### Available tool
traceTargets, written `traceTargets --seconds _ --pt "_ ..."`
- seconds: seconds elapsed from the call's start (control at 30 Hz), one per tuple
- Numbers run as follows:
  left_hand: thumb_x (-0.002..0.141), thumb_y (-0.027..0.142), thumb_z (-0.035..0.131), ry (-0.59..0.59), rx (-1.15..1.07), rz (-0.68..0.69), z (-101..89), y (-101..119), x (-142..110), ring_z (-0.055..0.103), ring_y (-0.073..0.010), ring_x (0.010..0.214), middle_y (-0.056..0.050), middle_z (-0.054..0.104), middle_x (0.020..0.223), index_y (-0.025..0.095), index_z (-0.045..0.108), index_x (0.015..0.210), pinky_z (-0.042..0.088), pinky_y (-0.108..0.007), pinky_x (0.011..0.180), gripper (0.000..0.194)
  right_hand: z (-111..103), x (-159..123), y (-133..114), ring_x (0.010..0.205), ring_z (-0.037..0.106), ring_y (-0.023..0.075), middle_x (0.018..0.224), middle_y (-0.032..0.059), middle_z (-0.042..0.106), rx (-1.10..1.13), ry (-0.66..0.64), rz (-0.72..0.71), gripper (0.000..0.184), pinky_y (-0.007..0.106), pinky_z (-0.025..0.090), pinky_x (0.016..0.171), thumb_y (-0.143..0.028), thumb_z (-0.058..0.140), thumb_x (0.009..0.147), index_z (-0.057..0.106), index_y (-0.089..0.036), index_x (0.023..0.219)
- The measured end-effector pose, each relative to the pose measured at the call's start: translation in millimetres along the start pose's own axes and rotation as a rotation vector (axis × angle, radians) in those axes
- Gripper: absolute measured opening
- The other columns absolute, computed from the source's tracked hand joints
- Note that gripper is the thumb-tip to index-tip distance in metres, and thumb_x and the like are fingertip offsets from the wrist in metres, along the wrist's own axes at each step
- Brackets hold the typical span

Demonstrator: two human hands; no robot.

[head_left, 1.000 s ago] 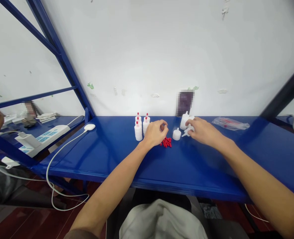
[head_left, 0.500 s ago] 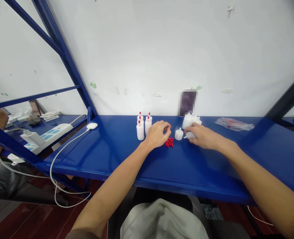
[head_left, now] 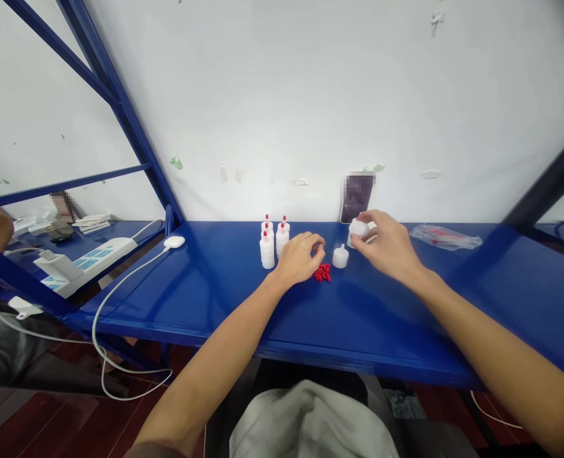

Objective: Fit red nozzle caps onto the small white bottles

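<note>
My right hand (head_left: 385, 245) is raised a little above the table, its fingers closed around a small white plastic bottle (head_left: 357, 228). More white plastic behind it is mostly covered by the hand. A squat white bottle with a thin spout (head_left: 340, 257) stands just left of that hand. My left hand (head_left: 301, 256) rests with curled fingers, thumb and forefinger close together; whatever they may pinch is too small to make out. Against its fingertips' near side lies a pile of small red caps (head_left: 322, 273). To its left stand several white bottles with red tips (head_left: 267, 251), grouped upright.
A phone (head_left: 357, 198) leans on the wall behind the bottles. A clear plastic bag (head_left: 446, 236) with red bits lies at the right. A white charging cable with a puck (head_left: 173, 242) and a power strip (head_left: 95, 259) are at the left, by the blue frame post (head_left: 154, 172).
My right hand has lifted a white bottle from the table and turned it, moving up and slightly back. The left hand has stayed nearly still beside the red caps.
</note>
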State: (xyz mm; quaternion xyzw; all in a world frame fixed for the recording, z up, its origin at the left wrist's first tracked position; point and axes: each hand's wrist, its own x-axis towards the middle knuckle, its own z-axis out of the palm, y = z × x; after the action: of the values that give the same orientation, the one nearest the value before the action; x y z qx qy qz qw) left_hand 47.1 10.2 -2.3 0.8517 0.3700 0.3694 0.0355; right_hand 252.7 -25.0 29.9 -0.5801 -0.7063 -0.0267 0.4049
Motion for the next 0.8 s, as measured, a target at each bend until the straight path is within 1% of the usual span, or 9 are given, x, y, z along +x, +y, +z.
traceTargets --seconds 0.07,0.13,0.27,0.37,0.5,0.6,0.67,0.73,0.8 --pt "0.09 0.02 0.049 -0.002 0.013 -0.002 0.0 0.4 0.2 0.06 -0.0177 0.079 -0.002 0.064 0.081 0.02 0.066 0.095 0.047 -0.03 0.074 0.017 4.3 -1.6 -4.3 0.069 0.067 0.0202 0.098 0.008 0.07 0.148 -0.03 0.056 0.028 0.033 0.052 0.067 -0.033 0.061 0.082 0.059 -0.021 0.107" --pt "0.09 0.02 0.049 0.004 0.019 -0.006 -0.8 1.0 0.0 0.06 -0.0175 0.078 -0.002 0.064 0.081 0.02 0.065 0.095 0.046 -0.03 0.072 0.017 9.8 -3.9 -5.0 0.073 0.069 0.021 0.094 0.0065 0.072 0.209 -0.085 0.081 0.027 0.032 0.052 0.068 -0.036 0.062 0.082 0.06 -0.021 0.104" --pt "0.096 0.025 0.043 -0.032 0.027 -0.024 -4.2 2.2 -3.3 0.062 -0.0172 0.072 0.0 0.065 0.077 0.021 0.061 0.103 0.044 -0.029 0.067 0.019 18.1 -7.7 -1.0 0.086 0.069 0.024 0.098 0.0076 0.073 0.096 -0.188 0.08 0.025 0.037 0.051 0.079 -0.036 0.061 0.081 0.061 -0.021 0.101" --pt "0.1 0.032 0.038 -0.092 0.052 -0.046 -5.5 3.4 -6.6 0.062 -0.018 0.066 0.001 0.063 0.069 0.021 0.056 0.106 0.042 -0.028 0.063 0.022 20.2 -9.2 0.9 0.086 0.068 0.0245 0.1 0.0085 0.073 0.032 -0.254 0.11 0.023 0.038 0.049 0.081 -0.035 0.057 0.083 0.059 -0.021 0.102" --pt "0.101 0.033 0.036 -0.132 0.12 -0.047 -5.9 5.4 -8.0 0.064 -0.0202 0.066 0.0 0.065 0.071 0.022 0.056 0.103 0.04 -0.029 0.061 0.023 21.4 -10.0 0.4 0.084 0.067 0.0237 0.098 0.0076 0.072 0.079 -0.265 0.118 0.025 0.036 0.047 0.078 -0.037 0.052 0.087 0.056 -0.021 0.105" --pt "0.1 0.031 0.036 -0.175 0.174 -0.047 -9.6 5.5 -8.3 0.064 -0.021 0.067 -0.002 0.065 0.072 0.021 0.058 0.099 0.04 -0.029 0.061 0.024 22.0 -9.9 0.3 0.083 0.065 0.024 0.093 0.0056 0.072 0.066 -0.213 0.109 0.03 0.04 0.043 0.083 -0.043 0.049 0.09 0.056 -0.021 0.109" --pt "0.099 0.03 0.035 -0.208 0.194 -0.048 -14.2 3.7 -9.7 0.064 -0.0206 0.068 -0.003 0.066 0.073 0.02 0.059 0.096 0.04 -0.029 0.062 0.026 22.3 -9.7 0.7 0.08 0.064 0.0241 0.084 0.0038 0.071 0.021 -0.185 0.115 0.03 0.042 0.04 0.086 -0.045 0.048 0.091 0.059 -0.021 0.105" --pt "0.098 0.028 0.036 -0.252 0.201 -0.048 -19.5 0.5 -12.8 0.063 -0.0201 0.069 -0.004 0.067 0.075 0.02 0.061 0.095 0.04 -0.028 0.063 0.026 23.0 -9.4 1.5 0.075 0.062 0.0232 0.075 0.0028 0.068 0.022 -0.211 0.129 0.03 0.039 0.04 0.081 -0.045 0.046 0.091 0.061 -0.02 0.101" --pt "0.096 0.027 0.039 -0.316 0.196 -0.035 -24.1 -3.1 -17.5 0.063 -0.0194 0.068 -0.003 0.068 0.075 0.02 0.062 0.093 0.04 -0.028 0.062 0.024 25.1 -9.3 2.7 0.069 0.059 0.0217 0.07 0.0028 0.065 0.059 -0.257 0.125 0.031 0.035 0.041 0.073 -0.044 0.045 0.092 0.063 -0.019 0.099"
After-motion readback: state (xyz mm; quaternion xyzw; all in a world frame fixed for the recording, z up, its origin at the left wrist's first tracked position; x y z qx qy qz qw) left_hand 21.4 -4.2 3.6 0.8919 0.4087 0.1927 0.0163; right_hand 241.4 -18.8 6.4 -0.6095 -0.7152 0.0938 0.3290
